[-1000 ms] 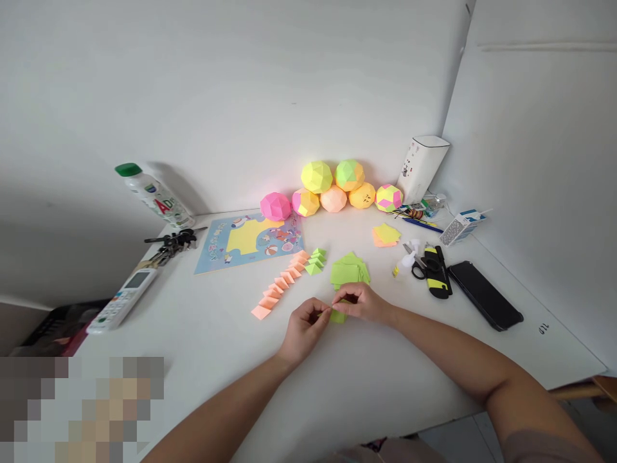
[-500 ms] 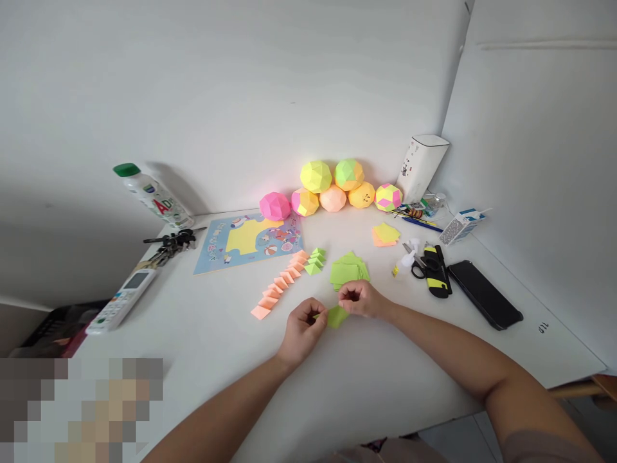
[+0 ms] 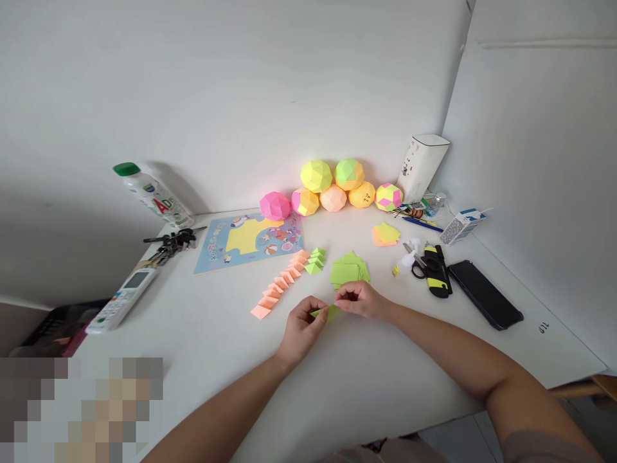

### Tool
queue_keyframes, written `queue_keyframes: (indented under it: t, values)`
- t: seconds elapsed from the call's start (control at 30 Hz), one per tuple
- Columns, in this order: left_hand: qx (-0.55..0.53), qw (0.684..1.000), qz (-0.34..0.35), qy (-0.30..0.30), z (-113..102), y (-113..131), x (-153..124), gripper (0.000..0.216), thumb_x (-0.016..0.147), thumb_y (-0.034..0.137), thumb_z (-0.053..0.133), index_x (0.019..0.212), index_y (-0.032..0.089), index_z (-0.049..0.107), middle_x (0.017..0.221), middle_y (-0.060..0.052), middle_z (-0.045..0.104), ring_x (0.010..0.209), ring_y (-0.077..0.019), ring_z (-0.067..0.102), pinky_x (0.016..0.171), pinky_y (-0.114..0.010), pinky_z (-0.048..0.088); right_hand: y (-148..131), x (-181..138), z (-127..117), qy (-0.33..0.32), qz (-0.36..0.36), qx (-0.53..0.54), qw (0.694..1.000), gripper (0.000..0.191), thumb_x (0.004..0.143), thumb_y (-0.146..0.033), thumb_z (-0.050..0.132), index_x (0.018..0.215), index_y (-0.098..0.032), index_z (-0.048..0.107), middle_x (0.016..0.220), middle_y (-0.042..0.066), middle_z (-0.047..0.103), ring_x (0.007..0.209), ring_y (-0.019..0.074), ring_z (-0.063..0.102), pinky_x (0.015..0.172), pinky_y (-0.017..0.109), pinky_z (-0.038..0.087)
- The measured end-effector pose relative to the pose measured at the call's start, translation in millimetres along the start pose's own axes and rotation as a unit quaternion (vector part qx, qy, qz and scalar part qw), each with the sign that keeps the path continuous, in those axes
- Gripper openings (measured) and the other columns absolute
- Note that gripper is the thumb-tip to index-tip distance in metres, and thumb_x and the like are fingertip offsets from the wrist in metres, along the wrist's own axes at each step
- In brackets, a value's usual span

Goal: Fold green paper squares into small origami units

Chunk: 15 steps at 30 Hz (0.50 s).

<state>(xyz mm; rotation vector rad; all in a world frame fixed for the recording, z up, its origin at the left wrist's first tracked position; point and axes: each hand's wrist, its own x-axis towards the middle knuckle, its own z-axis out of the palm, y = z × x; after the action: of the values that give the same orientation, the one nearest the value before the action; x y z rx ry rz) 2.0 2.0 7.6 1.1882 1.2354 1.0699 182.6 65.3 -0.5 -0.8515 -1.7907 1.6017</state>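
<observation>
My left hand (image 3: 301,328) and my right hand (image 3: 359,300) both pinch a small green folded paper (image 3: 326,312) just above the white table (image 3: 202,347). Fingers of both hands are closed on it. Right behind the hands lies a pile of green paper squares (image 3: 348,270). To the left runs a row of folded orange paper pieces (image 3: 281,285) ending in a few folded green pieces (image 3: 315,260).
Several coloured paper balls (image 3: 332,183) line the wall. Blue picture sheet (image 3: 250,241), keys (image 3: 171,243), remote (image 3: 123,299) and bottle (image 3: 152,195) lie left. Orange-yellow note pad (image 3: 385,235), scissors (image 3: 424,263), yellow-black tool (image 3: 438,273), phone (image 3: 484,294), white container (image 3: 421,167) right.
The green paper opened out flatter between the hands half a second ago and is now folded narrower. Both hands stayed in nearly the same spot.
</observation>
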Motion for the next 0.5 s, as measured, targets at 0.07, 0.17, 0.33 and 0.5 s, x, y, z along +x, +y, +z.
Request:
queue_keyframes:
  t: [0.07, 0.17, 0.33, 0.5]
  values:
    - [0.026, 1.000, 0.011, -0.005, -0.1, -1.8, 0.8, 0.017, 0.074, 0.033, 0.061, 0.073, 0.016, 0.058, 0.067, 0.002, 0.052, 0.051, -0.0072, 0.042, 0.046, -0.018, 0.033, -1.9, -0.1, -0.1, -0.006, 0.000, -0.004, 1.000, 0.021, 0.075, -0.033, 0.064, 0.075, -0.012, 0.061, 0.057, -0.004, 0.047, 0.049, 0.0068, 0.037, 0.045, 0.020, 0.029]
    - [0.056, 0.998, 0.025, -0.007, -0.6, -4.7, 1.8, 0.016, 0.076, 0.032, 0.059, 0.072, 0.016, 0.060, 0.069, 0.001, 0.053, 0.056, -0.0088, 0.044, 0.049, -0.019, 0.035, -5.9, -0.8, 0.5, -0.010, 0.005, -0.016, 1.000, 0.021, 0.074, -0.033, 0.065, 0.074, -0.012, 0.062, 0.057, -0.004, 0.047, 0.049, 0.0068, 0.037, 0.046, 0.020, 0.029]
    - [0.021, 0.999, 0.027, -0.006, -1.2, -3.8, 0.9, 0.016, 0.074, 0.031, 0.060, 0.069, 0.016, 0.056, 0.066, 0.002, 0.051, 0.056, -0.0092, 0.044, 0.050, -0.019, 0.035, -5.5, -0.9, 0.0, -0.001, 0.017, 0.014, 1.000, 0.022, 0.071, -0.034, 0.065, 0.069, -0.012, 0.059, 0.054, -0.005, 0.044, 0.048, 0.0060, 0.035, 0.044, 0.020, 0.028]
    - [-0.042, 0.999, 0.016, 0.011, -1.4, -4.5, 0.3, 0.021, 0.076, 0.036, 0.061, 0.070, 0.017, 0.052, 0.059, 0.005, 0.044, 0.050, -0.0073, 0.037, 0.047, -0.019, 0.031, -4.9, 1.3, -3.1, 0.023, 0.025, 0.075, 0.997, 0.020, 0.068, -0.031, 0.066, 0.065, -0.013, 0.057, 0.054, -0.005, 0.044, 0.047, 0.0053, 0.033, 0.043, 0.020, 0.026]
